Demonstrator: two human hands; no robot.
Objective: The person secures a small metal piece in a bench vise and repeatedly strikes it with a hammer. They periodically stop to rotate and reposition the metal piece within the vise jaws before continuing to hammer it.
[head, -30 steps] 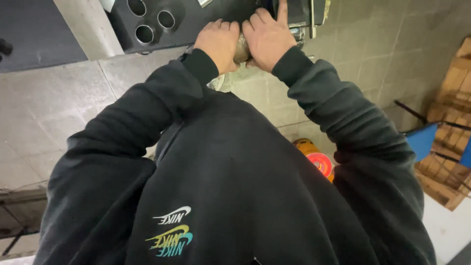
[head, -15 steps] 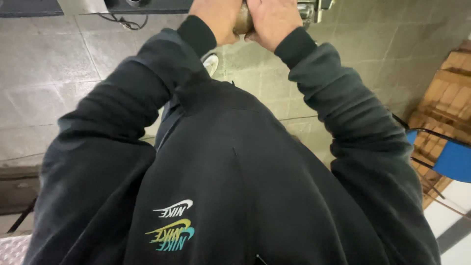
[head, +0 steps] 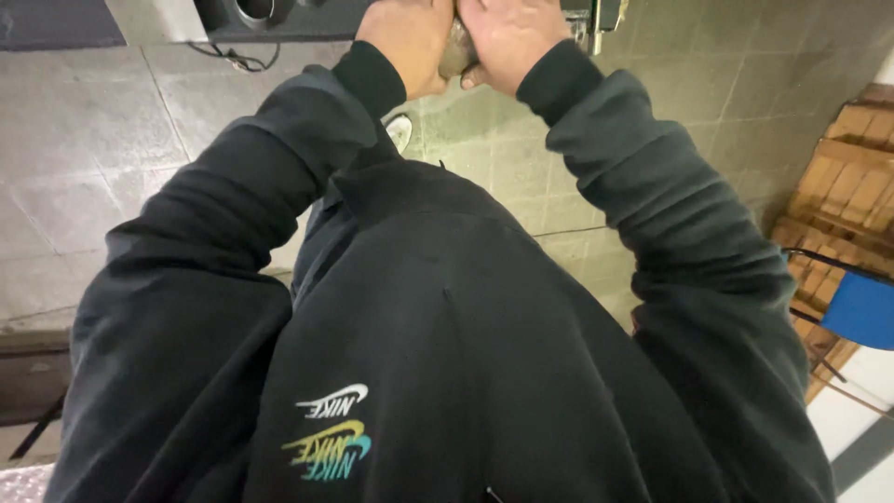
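My left hand [head: 408,45] and my right hand [head: 507,35] are raised together at the top edge of the view, partly cut off. Both close round a small grey-brown rounded object [head: 453,58] pressed between them; most of it is hidden by the fingers. Just beyond the hands is a black machine [head: 279,17] with a round opening, and a metal part [head: 596,14] shows beside the right hand. My black sweatshirt sleeves and chest fill the middle and bottom of the view.
Grey tiled floor [head: 121,140] lies below. A white shoe tip [head: 400,130] shows between the arms. A cable [head: 233,61] hangs under the machine. Wooden pallets [head: 852,177] and a blue chair seat [head: 861,307] stand at the right.
The hands have stayed clasped on the object while the view shifted; they now sit at the top edge, and most of the black machine has slid out of frame.
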